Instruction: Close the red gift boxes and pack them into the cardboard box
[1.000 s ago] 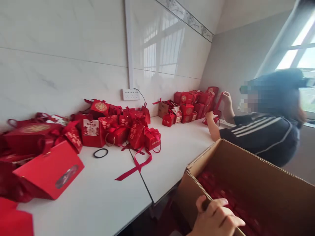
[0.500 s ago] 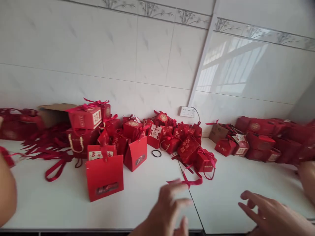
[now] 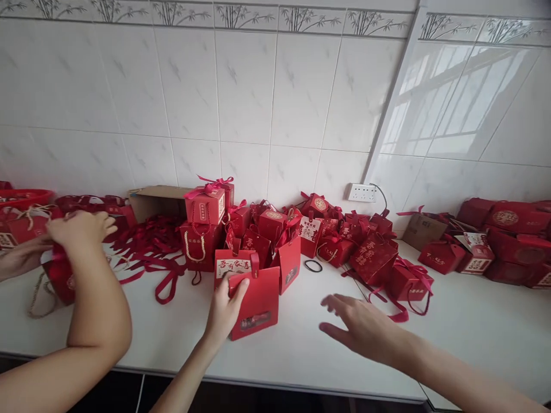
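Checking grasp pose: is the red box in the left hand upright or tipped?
Upright: red box stands on its base on the counter, left hand gripping its top edge.

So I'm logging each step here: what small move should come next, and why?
Probably bring the right hand across to the red paper gift bag with the small window: the left hand grips its left edge, while the right hand hovers open and empty to its right, touching nothing.

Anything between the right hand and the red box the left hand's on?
Nothing visible. Only table lies between the open right hand and the red box, which the left hand grips at its left edge. The black ring lies farther back, off that line.
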`<action>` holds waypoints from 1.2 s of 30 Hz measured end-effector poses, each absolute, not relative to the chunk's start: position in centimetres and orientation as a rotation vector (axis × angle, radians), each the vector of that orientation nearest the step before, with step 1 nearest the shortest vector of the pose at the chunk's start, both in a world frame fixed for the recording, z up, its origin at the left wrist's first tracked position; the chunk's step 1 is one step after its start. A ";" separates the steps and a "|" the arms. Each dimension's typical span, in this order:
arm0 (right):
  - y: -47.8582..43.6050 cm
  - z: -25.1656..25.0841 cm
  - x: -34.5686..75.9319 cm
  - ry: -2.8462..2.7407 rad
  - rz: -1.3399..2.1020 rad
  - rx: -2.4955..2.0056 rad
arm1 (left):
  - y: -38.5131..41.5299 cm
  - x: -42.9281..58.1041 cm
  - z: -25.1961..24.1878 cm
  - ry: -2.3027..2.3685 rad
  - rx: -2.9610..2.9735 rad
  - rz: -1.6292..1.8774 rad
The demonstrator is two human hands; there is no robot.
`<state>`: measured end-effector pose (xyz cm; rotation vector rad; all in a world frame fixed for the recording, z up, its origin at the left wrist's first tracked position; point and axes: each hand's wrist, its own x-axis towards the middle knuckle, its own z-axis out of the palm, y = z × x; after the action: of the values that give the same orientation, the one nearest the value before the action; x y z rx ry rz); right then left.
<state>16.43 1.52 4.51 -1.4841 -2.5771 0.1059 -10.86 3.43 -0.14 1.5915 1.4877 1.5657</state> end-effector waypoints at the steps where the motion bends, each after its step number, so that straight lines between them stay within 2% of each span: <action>1: 2.0 4.9 15.4 -2.531 0.131 -1.409 | 3.3 -10.5 -0.1 1.472 1.614 1.578; 7: 5.2 5.9 12.6 -2.127 0.092 -0.942 | 5.2 -5.8 1.7 1.162 1.935 1.744; 11: 8.1 4.7 12.8 -1.917 0.034 -0.792 | 8.2 -2.8 1.5 0.971 1.949 1.787; 19: 11.2 -0.3 14.6 -1.777 0.063 -0.744 | 9.7 -0.8 -3.4 0.982 1.779 1.575; 29: 10.3 -1.6 14.5 -1.739 0.130 -0.724 | 11.8 -1.7 2.3 0.765 1.898 1.511; 36: 10.2 -1.6 14.2 -1.712 0.128 -0.738 | 10.6 -1.4 0.4 0.778 2.132 1.738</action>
<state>14.24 10.20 -1.65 -0.7384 -1.7116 0.1277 -1.41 10.64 0.37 2.1316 0.7780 1.7380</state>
